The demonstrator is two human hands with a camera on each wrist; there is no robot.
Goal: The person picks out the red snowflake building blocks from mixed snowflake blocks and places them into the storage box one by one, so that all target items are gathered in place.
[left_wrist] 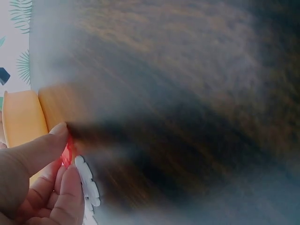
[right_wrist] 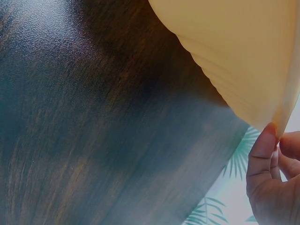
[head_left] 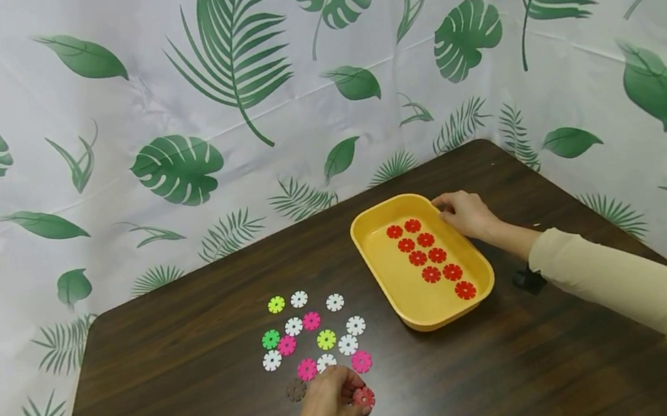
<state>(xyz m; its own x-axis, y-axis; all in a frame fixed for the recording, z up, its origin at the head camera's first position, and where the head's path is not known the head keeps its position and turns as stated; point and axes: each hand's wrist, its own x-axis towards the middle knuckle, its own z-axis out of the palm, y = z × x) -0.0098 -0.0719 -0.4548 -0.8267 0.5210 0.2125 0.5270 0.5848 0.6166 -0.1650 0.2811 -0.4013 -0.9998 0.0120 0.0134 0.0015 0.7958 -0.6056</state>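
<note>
Between thumb and fingers, my left hand [head_left: 327,406] pinches a red notched plastic disc [head_left: 364,397] just above the table's near side. The left wrist view shows only a sliver of this disc [left_wrist: 67,153] between the fingertips. Away to the right, my right hand [head_left: 469,215] grips the far right rim of a yellow tray [head_left: 392,284]. In the right wrist view the thumb and fingers pinch the tray's edge. Inside the tray lie several red discs [head_left: 425,239], set out roughly in two rows.
Left of the tray, loose notched discs lie on the dark wooden table [head_left: 188,359]: several white [head_left: 335,302], several pink [head_left: 361,361], two yellow-green [head_left: 326,340], one green [head_left: 271,339] and one brown [head_left: 296,389]. A small black object [head_left: 528,281] sits below the right forearm. Leaf-patterned cloth [head_left: 287,114] hangs behind.
</note>
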